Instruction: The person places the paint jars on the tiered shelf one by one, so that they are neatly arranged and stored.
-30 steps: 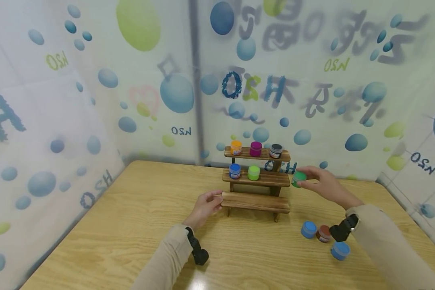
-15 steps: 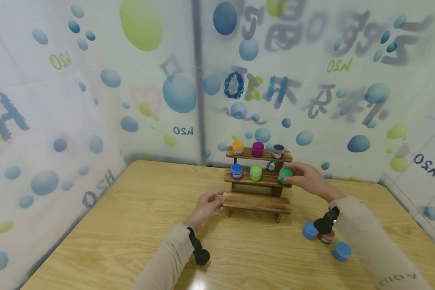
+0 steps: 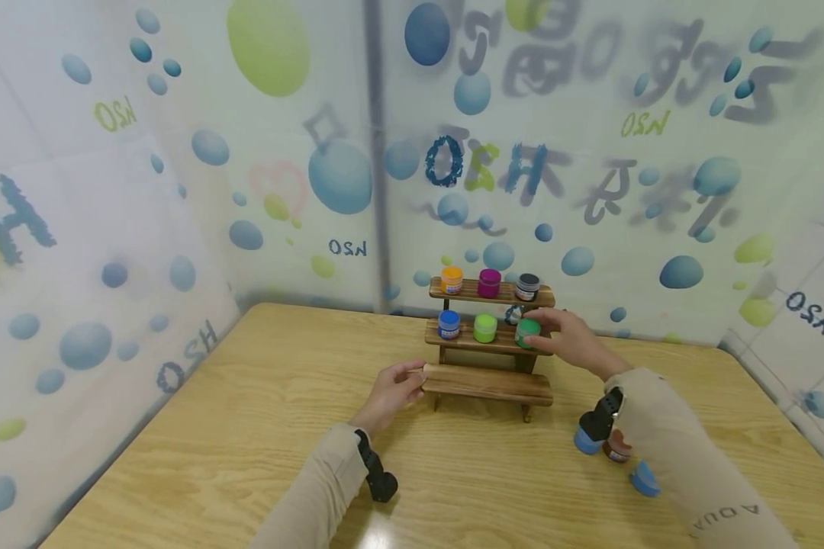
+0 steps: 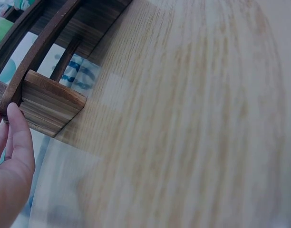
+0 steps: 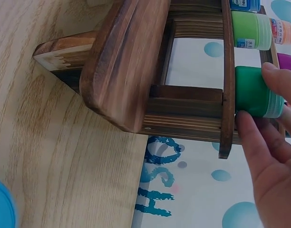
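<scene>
A three-tier wooden stand (image 3: 487, 385) stands on the table. My left hand (image 3: 390, 393) pinches the left end of its lowest shelf; the left wrist view shows thumb and fingers (image 4: 21, 137) on that shelf end. With my right hand (image 3: 577, 343) I hold a dark green paint jar (image 3: 527, 333) at the right end of the middle shelf. In the right wrist view the green jar (image 5: 252, 92) sits upright against the shelf, fingers and thumb around it. Left of it on the same shelf are a light green jar (image 3: 484, 328) and a blue jar (image 3: 449, 325).
On the top shelf stand an orange jar (image 3: 452, 280), a purple jar (image 3: 489, 283) and a black jar (image 3: 527, 287). Two blue jars (image 3: 587, 440) and a brown jar (image 3: 618, 446) rest on the table, partly covered by my right arm. A printed curtain hangs behind.
My right hand has carried the dark green jar leftward from beside the stand onto the right end of the middle shelf. The left hand keeps its hold on the lowest shelf.
</scene>
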A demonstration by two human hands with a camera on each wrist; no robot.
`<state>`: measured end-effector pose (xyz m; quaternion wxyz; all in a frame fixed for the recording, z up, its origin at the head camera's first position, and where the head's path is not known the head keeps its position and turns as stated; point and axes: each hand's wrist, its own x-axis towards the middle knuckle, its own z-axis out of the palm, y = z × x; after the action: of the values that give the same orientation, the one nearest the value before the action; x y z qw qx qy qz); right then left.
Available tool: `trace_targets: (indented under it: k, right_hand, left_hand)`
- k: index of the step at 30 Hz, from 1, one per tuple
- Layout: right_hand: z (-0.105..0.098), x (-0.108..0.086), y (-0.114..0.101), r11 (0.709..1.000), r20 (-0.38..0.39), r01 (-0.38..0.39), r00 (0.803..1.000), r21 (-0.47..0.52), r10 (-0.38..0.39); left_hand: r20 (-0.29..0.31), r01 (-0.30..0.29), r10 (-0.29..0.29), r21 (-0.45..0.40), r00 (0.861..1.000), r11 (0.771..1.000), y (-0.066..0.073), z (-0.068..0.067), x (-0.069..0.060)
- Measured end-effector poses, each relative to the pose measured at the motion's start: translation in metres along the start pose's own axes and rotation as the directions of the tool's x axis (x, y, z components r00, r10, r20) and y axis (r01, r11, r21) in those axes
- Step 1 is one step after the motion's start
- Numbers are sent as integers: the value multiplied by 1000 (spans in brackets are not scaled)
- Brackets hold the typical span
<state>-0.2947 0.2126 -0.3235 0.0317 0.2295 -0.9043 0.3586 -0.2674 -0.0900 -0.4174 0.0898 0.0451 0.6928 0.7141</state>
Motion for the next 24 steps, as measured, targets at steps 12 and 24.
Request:
trace_targets:
  k: [12, 24]
  right_hand:
    - [4, 1, -1, 1000, -19, -13, 1000, 25, 14]
    - [6, -1, 3, 999, -27, -4, 1000, 38, 5]
  left_hand:
    - [-10, 34, -33, 9, 999, 999, -1, 0, 3]
    - [2, 29, -29, 16, 1000, 999, -2, -1, 2]
